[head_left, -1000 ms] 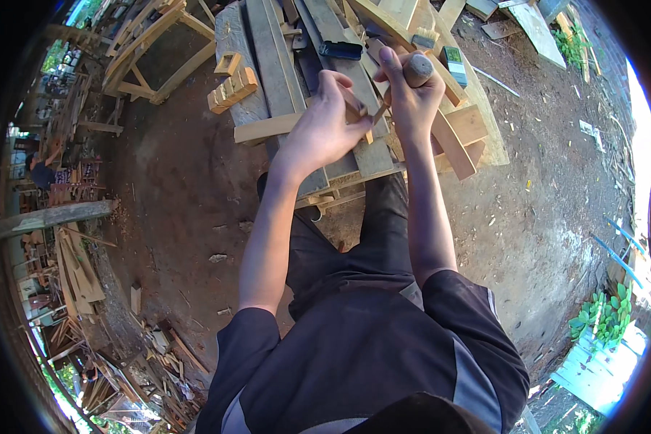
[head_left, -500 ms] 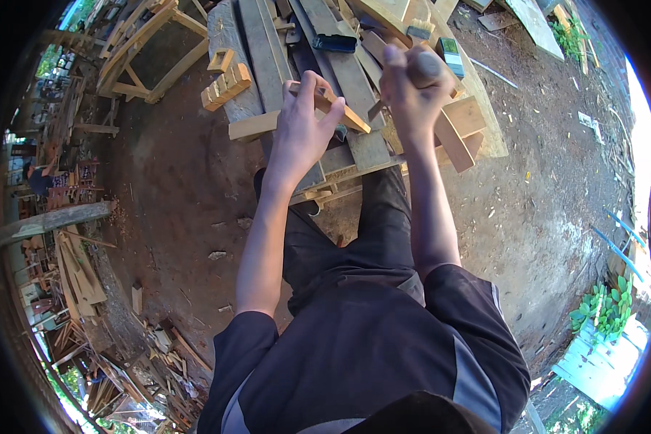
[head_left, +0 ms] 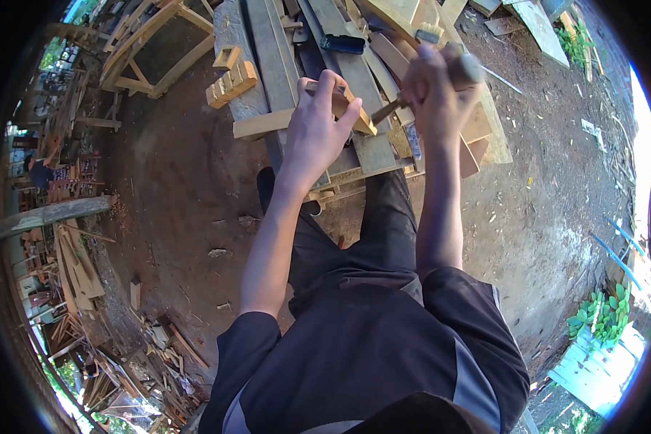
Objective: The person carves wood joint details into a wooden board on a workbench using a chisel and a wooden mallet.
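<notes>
My left hand [head_left: 320, 119] is closed around a small wooden frame piece [head_left: 366, 121], thumb and fingers on its sides, above the plank bench. In my right hand [head_left: 435, 94] is a chisel [head_left: 388, 111], gripped by its thick wooden handle with the rounded end up and right. Its narrow dark blade points left, toward the end of the frame piece; whether they touch I cannot tell. A similar small wooden frame [head_left: 226, 57] and a row of notched light blocks [head_left: 231, 84] sit on the bench's left side.
The bench [head_left: 273, 69] is made of weathered planks. On it lie a dark phone-like object [head_left: 342, 44], a brush [head_left: 430, 32] and a light wooden bar [head_left: 262, 124]. A wooden chair frame [head_left: 168, 72] stands at far left. Scrap wood [head_left: 79, 267] is piled along the left.
My right hand has moved to the right with the chisel, and its handle leans further right. My left hand has shifted slightly right and down with the frame piece. The view has moved a little.
</notes>
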